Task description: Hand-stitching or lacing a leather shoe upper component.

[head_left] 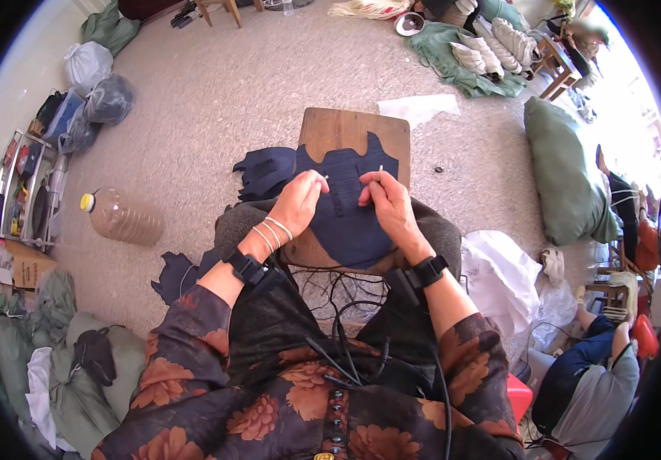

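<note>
A dark navy piece of cut fabric [357,222] with pointed corners lies flat on a small wooden stool [323,126] between my knees. Over its left part, my left hand [297,205] is closed in a pinch, with a tiny pale tip showing at the fingers. Across from it, my right hand [392,207] is also pinched, and a short light-coloured end sticks up from its fingertips. What either hand holds is too small to name. More navy fabric pieces [265,170] lie by the stool's left edge, beside my left hand.
On the floor at left stand a big plastic bottle [127,217] with a yellow cap and a metal rack [27,184]. Green sacks [568,172] lie at right, near a white bag [499,276]. Another person [587,391] sits at lower right. Black cables [339,330] hang across my lap.
</note>
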### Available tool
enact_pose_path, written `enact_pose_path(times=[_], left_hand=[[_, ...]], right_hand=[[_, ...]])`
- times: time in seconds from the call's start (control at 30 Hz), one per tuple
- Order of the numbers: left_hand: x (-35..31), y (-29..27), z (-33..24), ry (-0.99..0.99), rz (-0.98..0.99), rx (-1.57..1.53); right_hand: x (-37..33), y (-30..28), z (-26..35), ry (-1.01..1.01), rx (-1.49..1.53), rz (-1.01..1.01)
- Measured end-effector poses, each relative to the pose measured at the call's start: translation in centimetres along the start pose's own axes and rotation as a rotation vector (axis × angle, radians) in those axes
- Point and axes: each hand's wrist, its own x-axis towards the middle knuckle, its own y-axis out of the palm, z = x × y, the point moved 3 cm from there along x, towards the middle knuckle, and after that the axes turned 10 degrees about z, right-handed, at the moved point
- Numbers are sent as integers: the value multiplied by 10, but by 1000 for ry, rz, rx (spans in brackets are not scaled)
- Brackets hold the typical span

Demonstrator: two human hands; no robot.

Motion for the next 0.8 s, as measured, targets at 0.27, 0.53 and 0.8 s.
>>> enact_pose_path(times=[0.27, 0.53, 0.8], left_hand=[[-14, 13, -9, -4, 168, 296], [-17, 19, -5, -22, 90, 400], [-9, 19, -8, -182, 147, 234]], right_hand=[[-3, -4, -15, 62, 155, -44], [-4, 0, -20, 86, 306, -154], [20, -5, -9, -6, -637, -88]])
